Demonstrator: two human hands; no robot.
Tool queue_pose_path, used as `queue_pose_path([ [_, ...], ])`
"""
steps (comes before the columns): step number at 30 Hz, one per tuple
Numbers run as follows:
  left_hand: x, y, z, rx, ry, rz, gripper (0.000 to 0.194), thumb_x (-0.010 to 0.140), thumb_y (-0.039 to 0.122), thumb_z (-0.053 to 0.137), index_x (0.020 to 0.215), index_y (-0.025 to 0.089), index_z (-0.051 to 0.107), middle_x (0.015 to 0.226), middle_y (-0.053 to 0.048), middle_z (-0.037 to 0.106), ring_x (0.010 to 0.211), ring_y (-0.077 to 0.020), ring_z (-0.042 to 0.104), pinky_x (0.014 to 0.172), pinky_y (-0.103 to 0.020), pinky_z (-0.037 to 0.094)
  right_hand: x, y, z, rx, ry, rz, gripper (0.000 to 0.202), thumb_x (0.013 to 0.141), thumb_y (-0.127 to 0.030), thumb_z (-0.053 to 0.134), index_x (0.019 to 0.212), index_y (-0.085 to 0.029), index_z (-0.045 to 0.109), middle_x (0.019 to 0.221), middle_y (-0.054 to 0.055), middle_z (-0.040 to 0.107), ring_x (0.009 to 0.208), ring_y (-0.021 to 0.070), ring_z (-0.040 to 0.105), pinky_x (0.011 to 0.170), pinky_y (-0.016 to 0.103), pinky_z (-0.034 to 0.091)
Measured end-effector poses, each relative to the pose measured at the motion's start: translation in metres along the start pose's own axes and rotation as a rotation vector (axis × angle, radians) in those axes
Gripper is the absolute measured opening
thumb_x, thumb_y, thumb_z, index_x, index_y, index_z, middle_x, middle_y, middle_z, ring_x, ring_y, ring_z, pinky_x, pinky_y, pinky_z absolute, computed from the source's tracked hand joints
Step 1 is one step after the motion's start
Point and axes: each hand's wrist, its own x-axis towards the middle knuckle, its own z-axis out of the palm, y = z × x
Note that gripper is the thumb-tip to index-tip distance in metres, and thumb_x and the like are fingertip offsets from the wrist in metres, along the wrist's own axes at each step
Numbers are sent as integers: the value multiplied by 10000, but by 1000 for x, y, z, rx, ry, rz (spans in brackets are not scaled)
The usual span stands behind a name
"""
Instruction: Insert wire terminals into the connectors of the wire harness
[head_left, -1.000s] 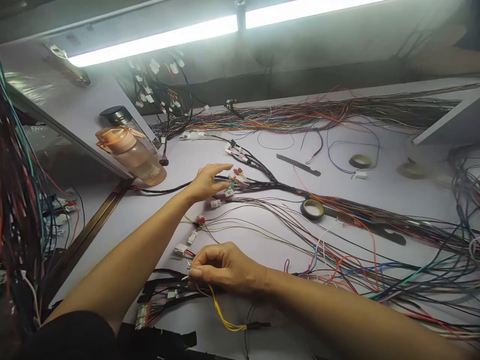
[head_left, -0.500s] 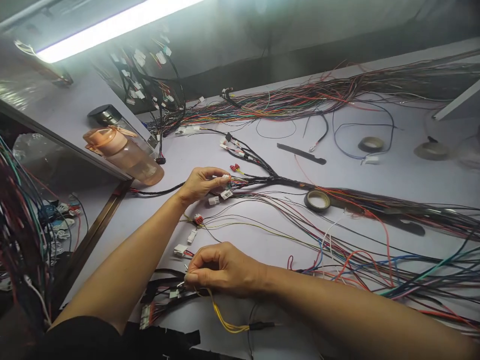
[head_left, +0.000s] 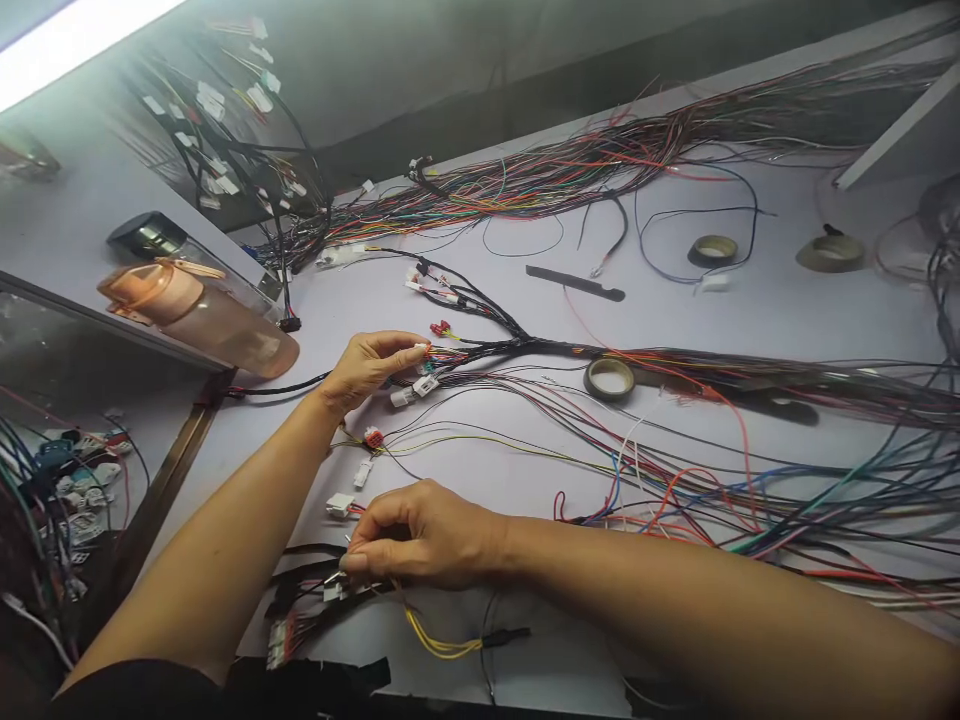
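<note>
My left hand pinches a small white connector at the end of a branch of the black-wrapped wire harness. Two more white connectors lie just below those fingers. Lower down, my right hand is closed, thumb against forefinger, on thin wires with silver tips that poke out to its left. Yellow wires hang beneath this hand and run into a black sleeve; whether they join the silver tips is hidden. A red connector and white connector lie between my hands.
An orange bottle lies against a dark-lidded clear one at the left. Tape rolls and a dark notched strip are on the table. A long wire bundle runs along the back; loose wires spread at right.
The view has shifted, so everything sits further left and slightly higher. Both hands keep their grips and hardly move relative to the harness.
</note>
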Motion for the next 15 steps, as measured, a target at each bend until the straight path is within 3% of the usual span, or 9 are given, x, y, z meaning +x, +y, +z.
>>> queue_pose_path([
  [11,3,-5,-1,49,-13,22,388,646,456,813,910,175,775,853,-76,748,682,-150,641,687,-283,533,-1,0,-2,39,-9,23,163,835,-297,653,798,-138,643,690,-31,597,623,68,528,653,186,439],
  [15,-4,-2,1,241,-18,146,431,683,488,772,973,169,765,970,-87,744,884,-210,664,854,-336,508,-6,-4,0,105,-6,54,167,842,-304,639,792,-144,639,726,-15,606,674,87,530,664,210,435],
])
